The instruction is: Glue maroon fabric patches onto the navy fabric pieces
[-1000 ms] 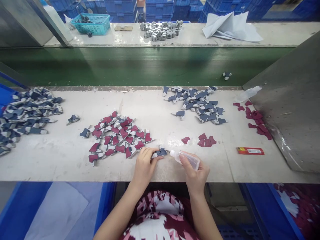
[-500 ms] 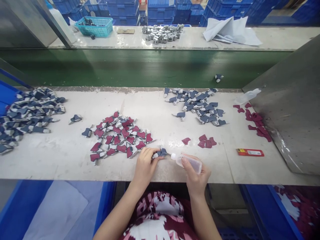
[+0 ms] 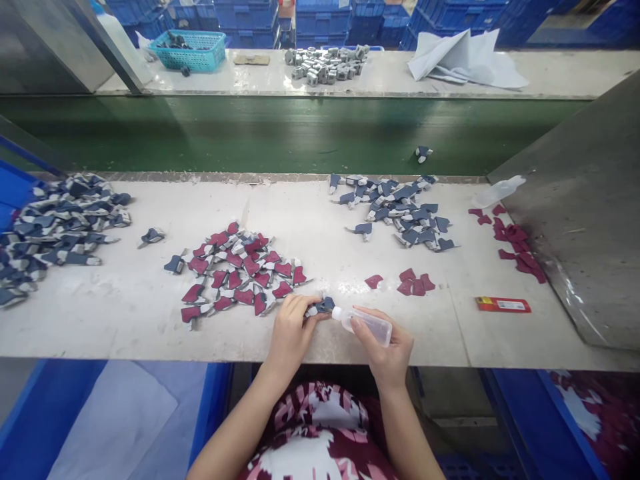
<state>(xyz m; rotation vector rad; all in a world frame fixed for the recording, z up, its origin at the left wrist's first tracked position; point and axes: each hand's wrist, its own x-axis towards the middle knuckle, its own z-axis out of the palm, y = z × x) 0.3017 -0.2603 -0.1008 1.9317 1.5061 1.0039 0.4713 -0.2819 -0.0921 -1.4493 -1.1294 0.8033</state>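
Between the thumb and fingers of my left hand (image 3: 293, 327) is a small dark blue and grey plastic part (image 3: 326, 305), held low at the table. My right hand (image 3: 393, 350) grips a clear squeeze bottle (image 3: 373, 325) with a white cap, tilted so its tip meets or nearly meets the part; the exact contact is hidden. Left of my hands lies a pile of grey parts with maroon tops (image 3: 243, 297). Several loose maroon pieces (image 3: 417, 287) rest beyond my right hand. Blue-topped parts (image 3: 400, 207) are heaped farther back.
A larger heap of blue parts (image 3: 65, 220) covers the left end. At right are a red and yellow packet (image 3: 503, 305), maroon pieces (image 3: 517, 243), another bottle (image 3: 497, 192) and a metal panel (image 3: 585, 220). Behind runs a green belt (image 3: 250, 133) carrying one part (image 3: 423, 154).
My right hand has brought the squeeze bottle left, closer against the part in my left hand. The single part on the green belt has shifted left. My left hand stays in place.
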